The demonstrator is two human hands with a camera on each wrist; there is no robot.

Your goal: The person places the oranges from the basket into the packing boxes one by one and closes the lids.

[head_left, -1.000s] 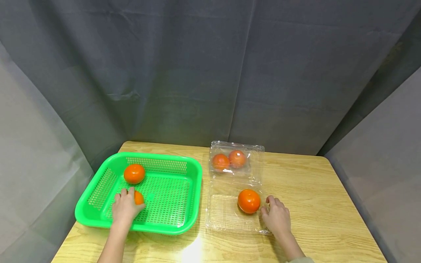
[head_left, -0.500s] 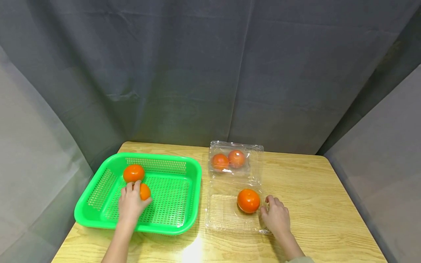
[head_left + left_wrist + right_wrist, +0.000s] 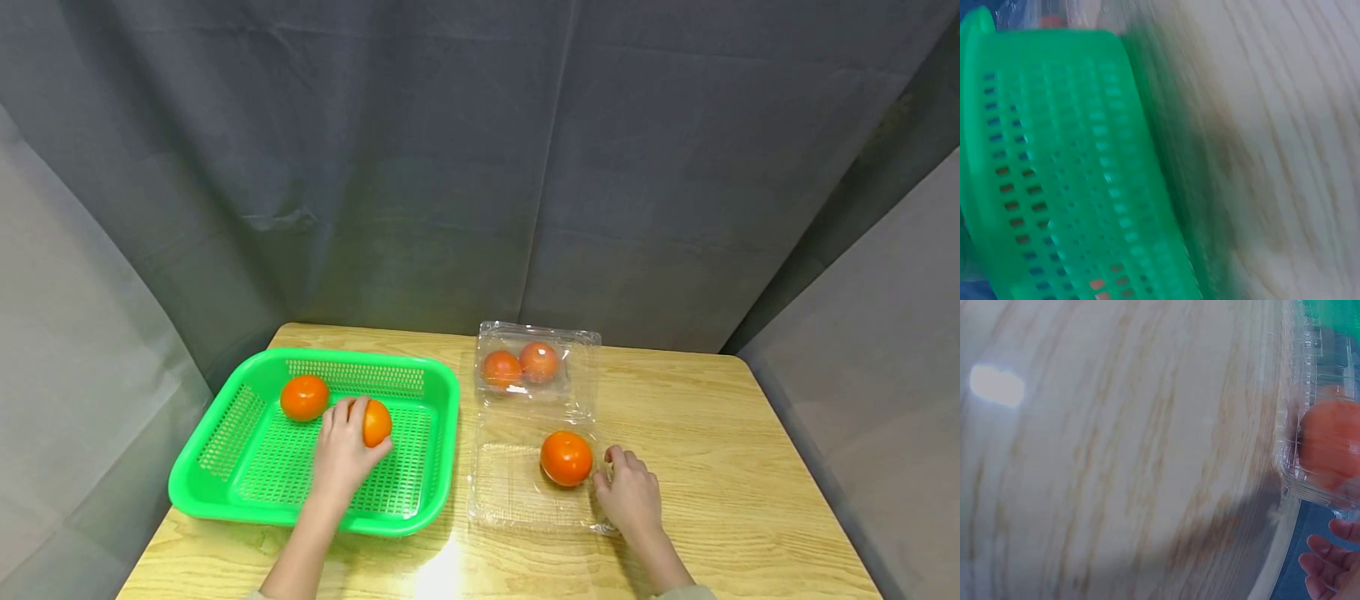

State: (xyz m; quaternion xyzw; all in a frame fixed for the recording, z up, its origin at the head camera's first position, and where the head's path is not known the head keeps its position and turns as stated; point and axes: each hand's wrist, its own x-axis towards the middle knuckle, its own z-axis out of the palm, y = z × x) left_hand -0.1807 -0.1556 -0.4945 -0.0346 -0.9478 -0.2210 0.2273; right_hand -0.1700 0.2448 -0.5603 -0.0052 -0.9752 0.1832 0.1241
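Observation:
Inside the green basket (image 3: 442, 467), my left hand (image 3: 342, 450) grips a glossy orange persimmon (image 3: 377, 423), fingers over its left side and thumb in front. A second persimmon (image 3: 304, 397) sits to its left, near the back. A larger persimmon (image 3: 566, 458) lies in the right part of the open clear plastic clamshell box (image 3: 502, 487). Beside the box's right edge rests my right hand (image 3: 632, 496), fingers loosely bent, holding nothing. In the right wrist view, its fingers (image 3: 1325, 559) show near the persimmon (image 3: 1332, 444) in the box. The left wrist view shows only basket wall and table.
Two more orange fruits (image 3: 538, 362) show through the clear plastic lid (image 3: 581, 383) at the back. The wooden table (image 3: 720, 467) extends to the right of the box. A grey curtain (image 3: 420, 167) hangs behind it.
My left hand has carried the persimmon rightward and slightly back within the basket, away from the other persimmon. My right hand stays by the box.

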